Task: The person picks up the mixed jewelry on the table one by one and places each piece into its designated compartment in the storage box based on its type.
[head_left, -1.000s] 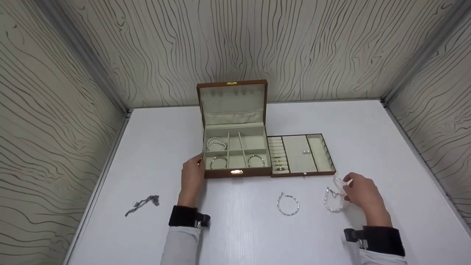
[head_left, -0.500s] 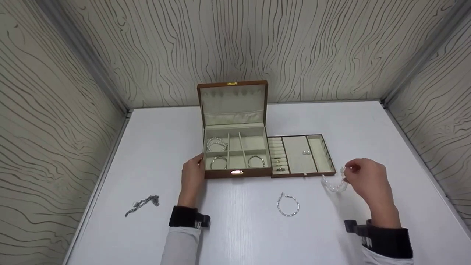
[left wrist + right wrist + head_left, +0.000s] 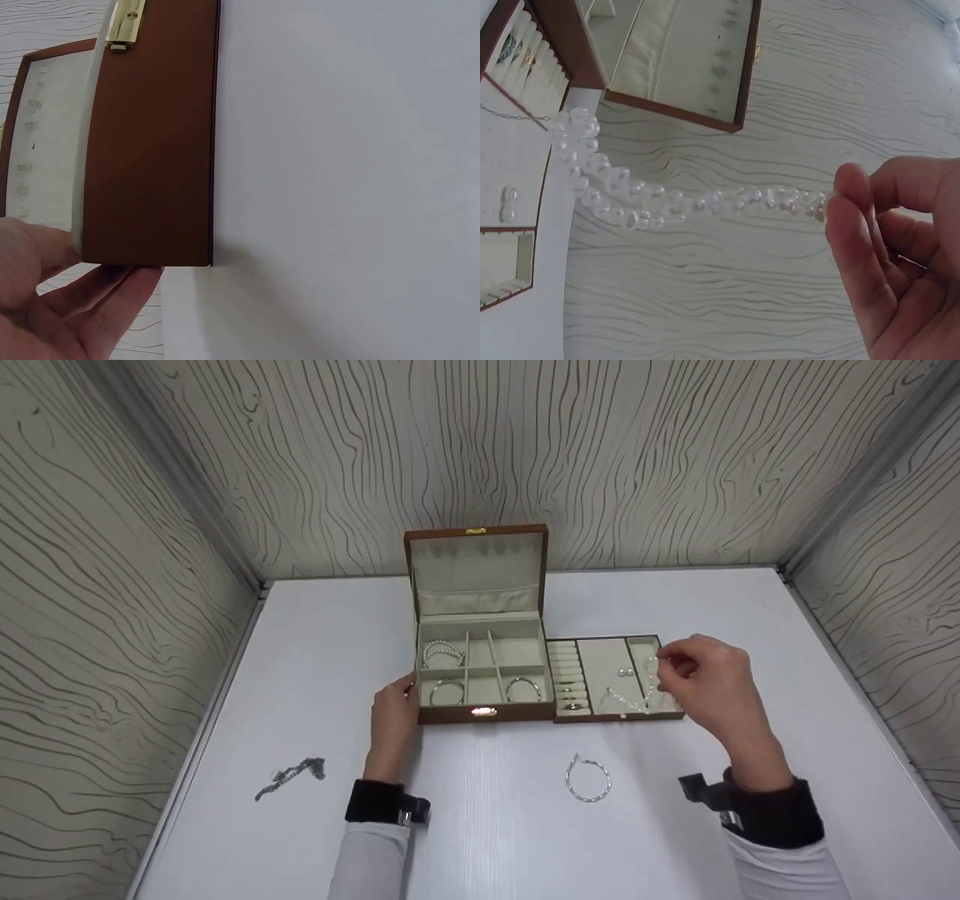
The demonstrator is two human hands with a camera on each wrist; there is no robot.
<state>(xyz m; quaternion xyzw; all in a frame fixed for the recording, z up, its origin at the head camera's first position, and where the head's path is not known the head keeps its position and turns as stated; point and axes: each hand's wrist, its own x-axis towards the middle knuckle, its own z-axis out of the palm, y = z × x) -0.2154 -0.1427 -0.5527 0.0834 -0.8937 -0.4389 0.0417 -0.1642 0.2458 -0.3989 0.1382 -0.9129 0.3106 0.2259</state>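
Observation:
My right hand (image 3: 709, 686) pinches one end of a white pearl necklace (image 3: 739, 201) between thumb and fingertips, above the right part of the pulled-out drawer (image 3: 600, 649). The doubled strand droops toward the drawer's middle, a thin chain trailing from its far end. In the left wrist view my left hand (image 3: 75, 300) grips the left side of the brown jewelry box (image 3: 150, 150), thumb at the upper rim, fingers against the side wall. The box's lid (image 3: 476, 574) stands raised. Inside lie a pearl bracelet (image 3: 442, 652) and two silver rings of bracelet size, one a bracelet (image 3: 523, 688) at front right.
On the white table (image 3: 480, 825), a silver bracelet (image 3: 588, 780) lies before the drawer and a dark chain (image 3: 292, 776) lies at the left. The drawer holds two pearl earrings (image 3: 625, 672) and several rings (image 3: 572, 705). A patterned wall (image 3: 480, 450) rises behind.
My right hand has lifted the pearl necklace off the table and carried it up and left over the drawer. My left hand stays at the box.

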